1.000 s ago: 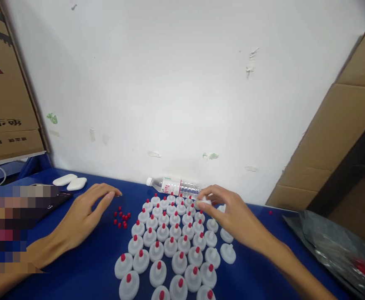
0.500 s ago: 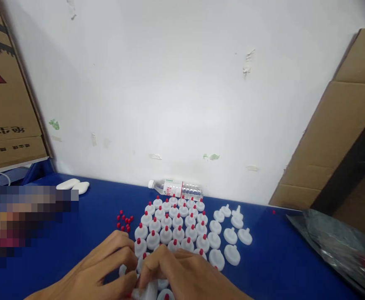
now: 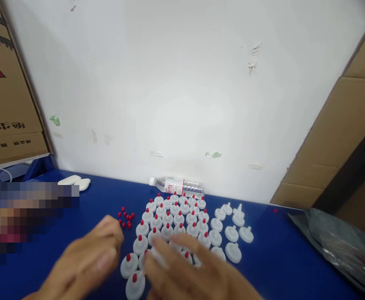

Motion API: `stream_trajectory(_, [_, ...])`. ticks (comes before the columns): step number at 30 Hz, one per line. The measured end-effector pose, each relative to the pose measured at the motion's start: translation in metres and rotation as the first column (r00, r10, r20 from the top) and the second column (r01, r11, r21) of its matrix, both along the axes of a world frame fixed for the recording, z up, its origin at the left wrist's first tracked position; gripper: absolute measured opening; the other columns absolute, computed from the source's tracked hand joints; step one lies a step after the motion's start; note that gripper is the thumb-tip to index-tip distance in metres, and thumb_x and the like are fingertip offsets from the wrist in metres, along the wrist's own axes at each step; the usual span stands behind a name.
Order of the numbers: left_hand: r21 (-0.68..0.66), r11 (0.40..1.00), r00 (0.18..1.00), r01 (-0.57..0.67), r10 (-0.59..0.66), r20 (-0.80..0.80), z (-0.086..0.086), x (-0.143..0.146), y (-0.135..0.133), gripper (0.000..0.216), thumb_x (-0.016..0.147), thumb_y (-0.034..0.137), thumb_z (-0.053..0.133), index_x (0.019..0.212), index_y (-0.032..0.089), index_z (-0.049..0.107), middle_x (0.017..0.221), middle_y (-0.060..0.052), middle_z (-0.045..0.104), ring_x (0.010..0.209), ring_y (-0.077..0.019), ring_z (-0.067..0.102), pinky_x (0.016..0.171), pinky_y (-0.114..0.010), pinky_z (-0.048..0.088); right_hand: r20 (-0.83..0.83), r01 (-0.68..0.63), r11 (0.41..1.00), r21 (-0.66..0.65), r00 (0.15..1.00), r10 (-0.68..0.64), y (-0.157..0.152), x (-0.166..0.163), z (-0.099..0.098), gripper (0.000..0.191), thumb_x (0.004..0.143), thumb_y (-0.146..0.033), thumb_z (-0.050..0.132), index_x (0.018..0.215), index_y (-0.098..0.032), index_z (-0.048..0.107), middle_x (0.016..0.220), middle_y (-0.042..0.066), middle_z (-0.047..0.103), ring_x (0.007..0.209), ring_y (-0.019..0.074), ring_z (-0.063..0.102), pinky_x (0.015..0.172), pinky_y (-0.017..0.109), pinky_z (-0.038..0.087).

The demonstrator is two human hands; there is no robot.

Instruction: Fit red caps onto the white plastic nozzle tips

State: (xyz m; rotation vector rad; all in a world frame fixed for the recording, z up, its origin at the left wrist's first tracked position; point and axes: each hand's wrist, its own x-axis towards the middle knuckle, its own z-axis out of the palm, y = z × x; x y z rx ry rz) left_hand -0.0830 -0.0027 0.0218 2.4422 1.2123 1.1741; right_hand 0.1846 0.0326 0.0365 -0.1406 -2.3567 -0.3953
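Rows of round white nozzle lids [image 3: 167, 218] with small red caps on their tips stand on the blue table. My right hand [image 3: 197, 266] is over the near rows, blurred, its fingers stretched out and apart; it hides some lids. To the left, my left hand [image 3: 85, 256] is closed, its fingers curled together, and whatever may be in them is hidden. Just beyond it lies a loose group of small red caps [image 3: 125, 215]. Two capped lids, one of them the nearest lid [image 3: 135, 285], sit between my hands. White lids without red caps [image 3: 231, 233] lie right of the rows.
A clear plastic bottle [image 3: 177, 186] lies against the white wall behind the rows. Two white oval objects [image 3: 81, 184] are at the back left. Cardboard [image 3: 329, 137] and a grey plastic bag [image 3: 335, 241] are at right. A pixelated patch covers the left side.
My hands have moved apart from being together over the near lids. The left hand has shifted left, and the right hand's fingers have spread. Two near capped lids now show between them.
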Motion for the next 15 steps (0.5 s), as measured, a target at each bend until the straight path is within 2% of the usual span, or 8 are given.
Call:
stream_trajectory(2, [-0.057, 0.986, 0.98, -0.155, 0.161, 0.12, 0.003, -0.012, 0.014, 0.047, 0.109, 0.035, 0.03, 0.064, 0.025, 0.041, 0.058, 0.002, 0.048, 0.056, -0.0188, 0.047, 0.066, -0.037, 0.046, 0.087, 0.133, 0.991, -0.034, 0.988, -0.129, 0.011, 0.02, 0.018, 0.021, 0.105, -0.013, 0.049, 0.106, -0.024, 0.066, 0.124, 0.01, 0.075, 0.123, 0.0265, 0.067, 0.105, 0.045, 0.054])
stream_trajectory(4, [0.036, 0.97, 0.966, -0.239, 0.233, 0.112, 0.005, -0.022, 0.031, 0.046, 0.108, 0.038, 0.034, 0.065, 0.024, 0.041, 0.063, 0.002, 0.047, 0.06, -0.0185, 0.045, 0.062, -0.035, 0.04, 0.103, 0.307, 0.946, -0.109, 0.95, -0.296, 0.027, 0.043, 0.034, 0.036, 0.102, -0.005, 0.038, 0.112, -0.025, 0.066, 0.127, 0.011, 0.073, 0.12, 0.0298, 0.067, 0.098, 0.052, 0.054])
stream_trajectory(5, [0.068, 0.962, 0.962, -0.264, 0.257, 0.092, 0.005, -0.025, 0.039, 0.045, 0.108, 0.04, 0.036, 0.066, 0.024, 0.042, 0.064, 0.002, 0.045, 0.061, -0.0187, 0.044, 0.063, -0.035, 0.04, 0.124, 0.4, 0.9, -0.173, 0.915, -0.383, 0.036, 0.053, 0.039, 0.037, 0.101, -0.006, 0.038, 0.115, -0.025, 0.065, 0.128, 0.011, 0.072, 0.115, 0.0296, 0.068, 0.093, 0.049, 0.055])
stream_trajectory(6, [0.078, 0.954, 0.956, -0.29, 0.286, 0.067, 0.005, -0.027, 0.046, 0.043, 0.107, 0.042, 0.039, 0.068, 0.024, 0.044, 0.066, 0.002, 0.046, 0.063, -0.0191, 0.044, 0.065, -0.034, 0.04, 0.161, 0.512, 0.826, -0.234, 0.859, -0.487, 0.044, 0.062, 0.043, 0.033, 0.103, -0.011, 0.04, 0.117, -0.026, 0.065, 0.127, 0.011, 0.071, 0.107, 0.0296, 0.07, 0.088, 0.047, 0.056])
stream_trajectory(8, [0.047, 0.938, 0.939, -0.343, 0.342, 0.03, 0.002, -0.027, 0.055, 0.039, 0.104, 0.047, 0.043, 0.072, 0.025, 0.05, 0.071, 0.002, 0.051, 0.07, -0.0203, 0.048, 0.071, -0.034, 0.041, 0.289, 0.689, 0.648, -0.325, 0.725, -0.626, 0.057, 0.077, 0.045, 0.027, 0.104, -0.023, 0.044, 0.12, -0.026, 0.066, 0.124, 0.011, 0.07, 0.092, 0.0282, 0.072, 0.077, 0.042, 0.056])
stream_trajectory(9, [0.015, 0.931, 0.931, -0.364, 0.364, 0.017, -0.001, -0.027, 0.058, 0.038, 0.103, 0.049, 0.044, 0.076, 0.025, 0.053, 0.075, 0.002, 0.055, 0.075, -0.0211, 0.05, 0.075, -0.034, 0.041, 0.363, 0.746, 0.568, -0.348, 0.665, -0.652, 0.062, 0.083, 0.045, 0.027, 0.105, -0.029, 0.045, 0.12, -0.026, 0.067, 0.122, 0.01, 0.071, 0.089, 0.0282, 0.072, 0.075, 0.041, 0.055])
stream_trajectory(11, [-0.047, 0.919, 0.92, -0.391, 0.392, 0.002, -0.005, -0.024, 0.06, 0.036, 0.101, 0.054, 0.046, 0.084, 0.025, 0.059, 0.082, 0.0, 0.062, 0.084, -0.0227, 0.054, 0.081, -0.035, 0.042, 0.492, 0.804, 0.473, -0.362, 0.595, -0.635, 0.068, 0.092, 0.043, 0.03, 0.106, -0.036, 0.044, 0.116, -0.026, 0.071, 0.115, 0.01, 0.074, 0.093, 0.0296, 0.073, 0.077, 0.04, 0.053])
stream_trajectory(15, [-0.103, 0.897, 0.902, -0.431, 0.431, -0.019, -0.011, -0.023, 0.061, 0.037, 0.098, 0.06, 0.05, 0.096, 0.026, 0.065, 0.096, -0.003, 0.068, 0.094, -0.0251, 0.059, 0.075, -0.032, 0.046, 0.597, 0.84, 0.422, -0.342, 0.541, -0.593, 0.073, 0.1, 0.04, 0.041, 0.108, -0.037, 0.038, 0.097, -0.024, 0.075, 0.098, 0.012, 0.077, 0.095, 0.0317, 0.073, 0.076, 0.038, 0.049])
